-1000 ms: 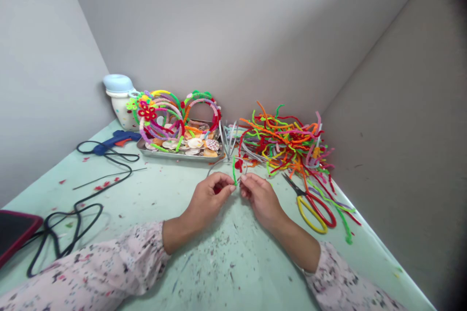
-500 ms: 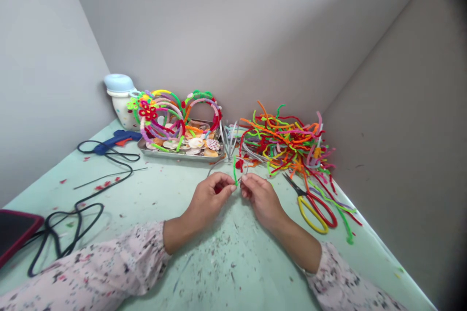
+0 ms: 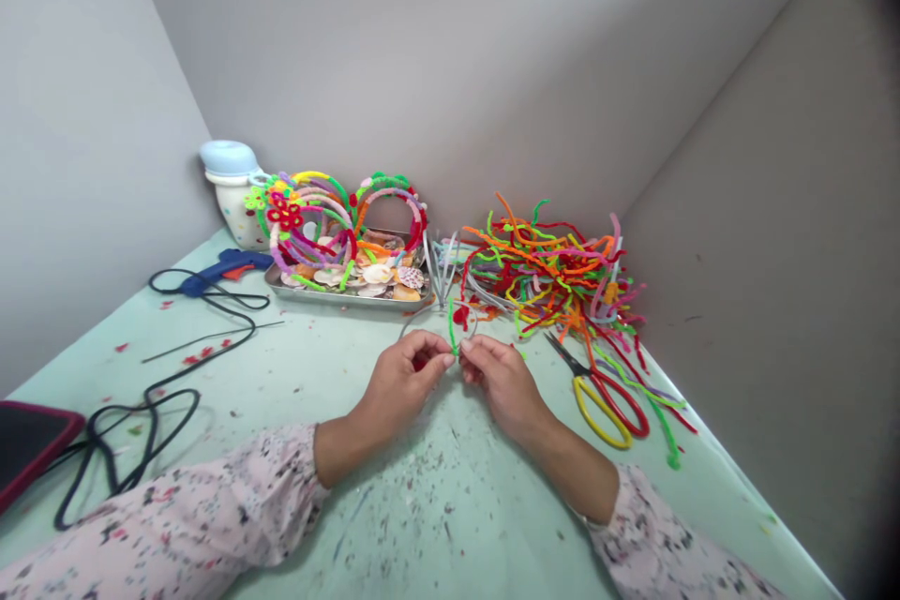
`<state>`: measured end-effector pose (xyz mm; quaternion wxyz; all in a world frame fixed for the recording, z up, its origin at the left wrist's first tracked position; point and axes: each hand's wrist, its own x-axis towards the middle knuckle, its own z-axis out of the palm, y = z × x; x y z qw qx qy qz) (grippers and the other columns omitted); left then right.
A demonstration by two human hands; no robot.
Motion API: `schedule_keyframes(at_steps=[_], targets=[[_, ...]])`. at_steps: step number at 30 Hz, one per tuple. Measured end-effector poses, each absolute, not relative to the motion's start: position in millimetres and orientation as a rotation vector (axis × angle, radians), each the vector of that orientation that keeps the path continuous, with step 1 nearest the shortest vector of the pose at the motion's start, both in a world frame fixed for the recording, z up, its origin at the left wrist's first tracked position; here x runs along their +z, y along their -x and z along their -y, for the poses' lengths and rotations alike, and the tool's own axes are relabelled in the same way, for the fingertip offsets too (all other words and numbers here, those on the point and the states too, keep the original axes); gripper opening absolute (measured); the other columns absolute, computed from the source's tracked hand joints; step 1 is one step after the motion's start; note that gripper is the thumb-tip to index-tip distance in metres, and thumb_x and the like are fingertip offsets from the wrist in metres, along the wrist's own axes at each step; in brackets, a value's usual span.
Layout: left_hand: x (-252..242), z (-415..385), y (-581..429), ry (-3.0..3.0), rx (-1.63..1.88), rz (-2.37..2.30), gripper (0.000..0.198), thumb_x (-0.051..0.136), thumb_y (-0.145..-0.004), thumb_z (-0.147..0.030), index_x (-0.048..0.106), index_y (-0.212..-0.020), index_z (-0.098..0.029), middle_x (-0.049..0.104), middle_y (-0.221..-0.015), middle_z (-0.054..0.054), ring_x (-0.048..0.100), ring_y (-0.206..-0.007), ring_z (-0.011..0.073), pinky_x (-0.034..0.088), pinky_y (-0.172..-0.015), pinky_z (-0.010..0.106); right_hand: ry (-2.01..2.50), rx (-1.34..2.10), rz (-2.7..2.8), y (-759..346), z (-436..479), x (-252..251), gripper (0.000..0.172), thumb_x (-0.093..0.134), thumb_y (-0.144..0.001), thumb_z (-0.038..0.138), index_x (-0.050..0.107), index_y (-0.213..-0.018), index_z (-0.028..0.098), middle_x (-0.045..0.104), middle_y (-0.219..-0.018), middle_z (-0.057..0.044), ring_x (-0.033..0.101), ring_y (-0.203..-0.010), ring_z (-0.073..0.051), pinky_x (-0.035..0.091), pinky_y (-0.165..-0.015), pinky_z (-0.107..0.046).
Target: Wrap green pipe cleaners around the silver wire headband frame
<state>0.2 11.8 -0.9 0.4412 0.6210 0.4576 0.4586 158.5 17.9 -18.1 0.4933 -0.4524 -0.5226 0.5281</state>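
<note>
My left hand [image 3: 404, 384] and my right hand [image 3: 501, 382] meet at the fingertips over the pale green table [image 3: 295, 375]. Both pinch a short green pipe cleaner [image 3: 452, 330] that stands up between them. A bit of red shows under my left fingers. A thin grey headband [image 3: 422, 319] curves on the table just beyond my hands; whether my fingers hold it too is hidden.
A loose pile of pipe cleaners [image 3: 555, 277] lies at the back right, with red and yellow scissors [image 3: 601, 391] beside it. A metal tray [image 3: 352, 291] holds wrapped headbands and shells. A blue glue gun [image 3: 221, 269], its black cord [image 3: 141, 412], a white jar [image 3: 232, 192] and a dark red case [image 3: 28, 450] sit left.
My right hand has shifted slightly left, closer to my left hand. The green pipe cleaner stays pinched between them.
</note>
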Motion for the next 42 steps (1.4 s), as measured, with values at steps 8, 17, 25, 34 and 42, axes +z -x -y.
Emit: schedule_keyframes(at_steps=[8, 17, 25, 34, 42], targets=[[-1.4, -11.7, 0.5, -1.549, 1.116, -1.108, 0.015, 0.06, -0.08, -0.03, 0.064, -0.083, -0.015, 0.064, -0.074, 0.002, 0.053, -0.063, 0.0122, 0.04, -0.056, 0.022, 1.07, 1.321, 1.261, -160.3, -19.0, -19.3, 0.032, 0.058, -0.082, 0.043, 0.055, -0.061, 0.019, 0.051, -0.058, 0.002, 0.043, -0.056, -0.012, 0.034, -0.058, -0.026], [-0.6, -11.6, -0.1, -1.554, 1.14, -1.14, 0.014, 0.06, -0.08, -0.029, 0.062, -0.083, -0.016, 0.064, -0.076, 0.002, 0.055, -0.065, 0.0129, 0.042, -0.059, 0.022, 1.107, 1.267, 1.27, -156.8, -16.9, -16.7, 0.034, 0.058, -0.082, 0.047, 0.055, -0.062, 0.019, 0.049, -0.056, 0.003, 0.041, -0.055, -0.012, 0.032, -0.057, -0.026], [-2.6, -11.6, 0.0, -1.557, 1.121, -1.117, 0.014, 0.059, -0.081, -0.029, 0.063, -0.082, -0.016, 0.063, -0.075, 0.001, 0.054, -0.066, 0.0125, 0.041, -0.06, 0.022, 1.11, 1.282, 1.27, -157.3, -17.2, -17.3, 0.033, 0.058, -0.083, 0.044, 0.055, -0.061, 0.019, 0.05, -0.056, 0.003, 0.042, -0.054, -0.012, 0.032, -0.056, -0.026], [-2.8, -11.4, 0.3, -1.533, 1.102, -1.064, 0.014, 0.06, -0.08, -0.028, 0.063, -0.082, -0.015, 0.063, -0.073, 0.001, 0.052, -0.062, 0.0113, 0.039, -0.056, 0.021, 1.09, 1.358, 1.218, -158.4, -19.1, -17.8, 0.03, 0.057, -0.082, 0.04, 0.054, -0.061, 0.019, 0.05, -0.055, 0.003, 0.043, -0.054, -0.012, 0.033, -0.057, -0.026], [-2.2, -10.9, -1.2, -1.479, 1.089, -1.028, 0.011, 0.06, -0.08, -0.025, 0.062, -0.08, -0.015, 0.06, -0.067, -0.001, 0.047, -0.056, 0.0087, 0.036, -0.052, 0.019, 1.106, 1.356, 1.199, -157.9, -17.7, -15.6, 0.028, 0.056, -0.082, 0.035, 0.053, -0.059, 0.018, 0.05, -0.053, 0.003, 0.042, -0.053, -0.011, 0.033, -0.054, -0.025]])
